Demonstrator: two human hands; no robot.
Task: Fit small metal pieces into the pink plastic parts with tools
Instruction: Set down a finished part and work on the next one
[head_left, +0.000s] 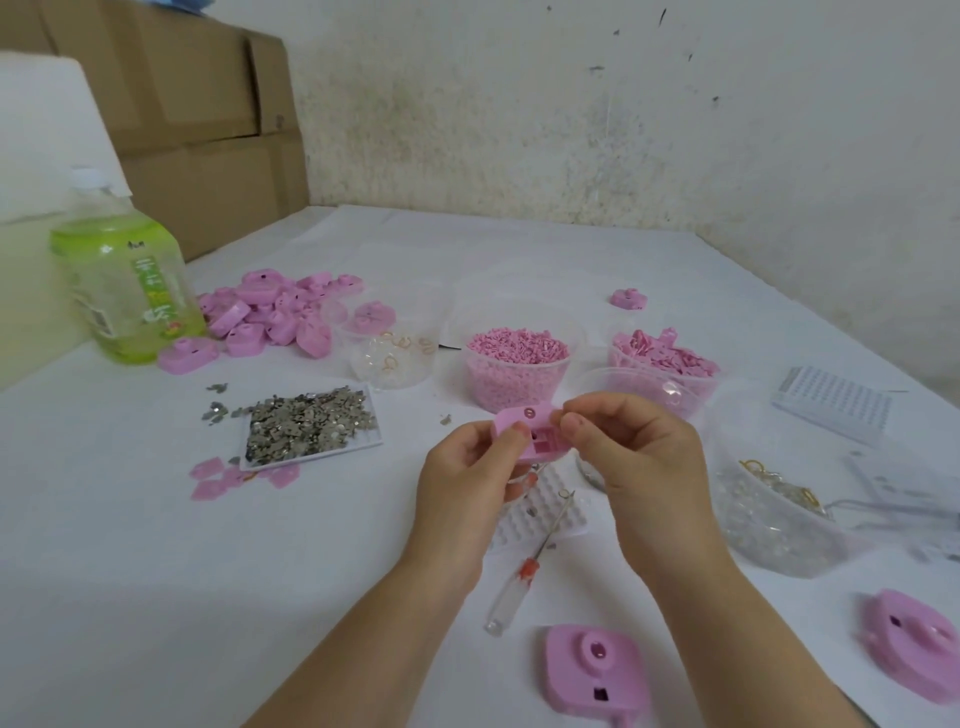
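left hand (467, 467) grips the pink part (510, 418), lifted off the bench (156, 571) with its open cavity facing the camera, likely so the slot can be seen and reached. right hand (639, 452) pinches the part's right end, thumb and forefinger curled; can't tell if a metal piece sits between the fingertips. metal pieces (306, 421) heaped on white tray (337, 451) to the left, within reach. pick tool (524, 566) lies unheld on the bench under the hands, so this step looks hand-started.

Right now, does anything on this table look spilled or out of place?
Yes. A few small metal pieces lie loose on the cloth, left of the white tray holding the rest.
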